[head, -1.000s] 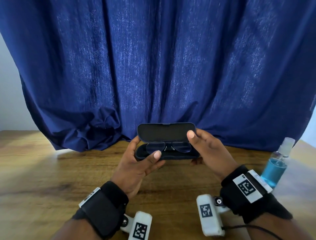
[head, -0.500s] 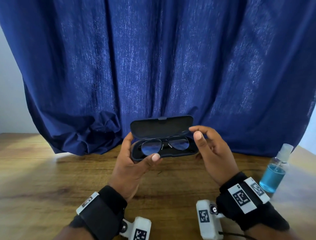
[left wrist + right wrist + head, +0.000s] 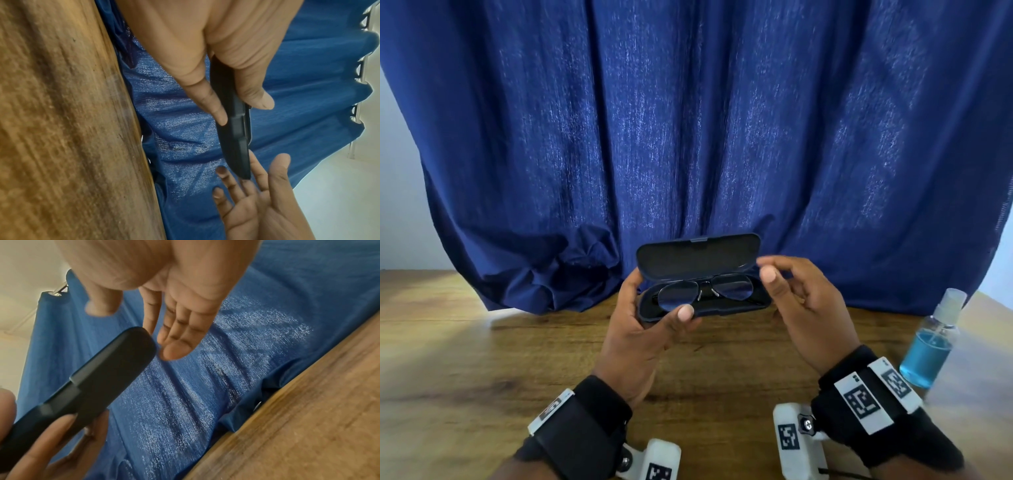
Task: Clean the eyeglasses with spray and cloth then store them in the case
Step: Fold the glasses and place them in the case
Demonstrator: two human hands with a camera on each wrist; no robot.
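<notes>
Holding one dark case point(image 3: 702, 310) above the wooden table point(image 3: 482, 377), the left hand point(image 3: 643, 339) grips its left end, thumb on the front rim and fingers curled behind. There are two hands, one case, one pair of eyeglasses point(image 3: 705, 291) and one spray bottle point(image 3: 931, 346). The case is open, its lid point(image 3: 698, 255) raised toward the blue curtain point(image 3: 688, 120), and the eyeglasses lie inside the lower tray, lenses facing up. Their long axis runs left to right, along the length of the case, the right end slightly higher than the left. The right hand point(image 3: 804, 305) hovers just beside the right end of the case, its fingers loosely spread and holding nothing; the right wrist view shows a gap between fingertips point(image 3: 174, 350) and case. The bottle, holding blue liquid, stands upright on the table, well apart to the right.
</notes>
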